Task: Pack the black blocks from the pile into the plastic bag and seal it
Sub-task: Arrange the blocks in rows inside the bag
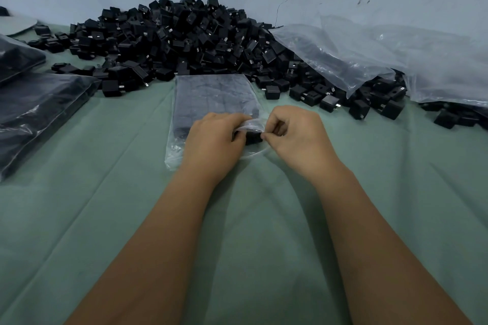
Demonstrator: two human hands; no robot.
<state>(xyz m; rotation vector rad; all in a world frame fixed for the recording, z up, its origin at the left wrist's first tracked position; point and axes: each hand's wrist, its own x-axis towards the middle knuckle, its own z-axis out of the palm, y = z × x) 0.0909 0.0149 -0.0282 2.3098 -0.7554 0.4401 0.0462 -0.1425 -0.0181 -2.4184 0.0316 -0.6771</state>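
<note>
The plastic bag [211, 103] lies flat on the green-covered worktop [132, 206] at the centre, filled with black blocks, its mouth toward the person. The left hand [211, 140] and the right hand [295, 137] both pinch the bag's mouth edge with curled fingers. The pile [184, 39] of black blocks sits at 12 o'clock, touching the bag's far end. Filled bags [34, 111] lie at 9 o'clock.
</note>
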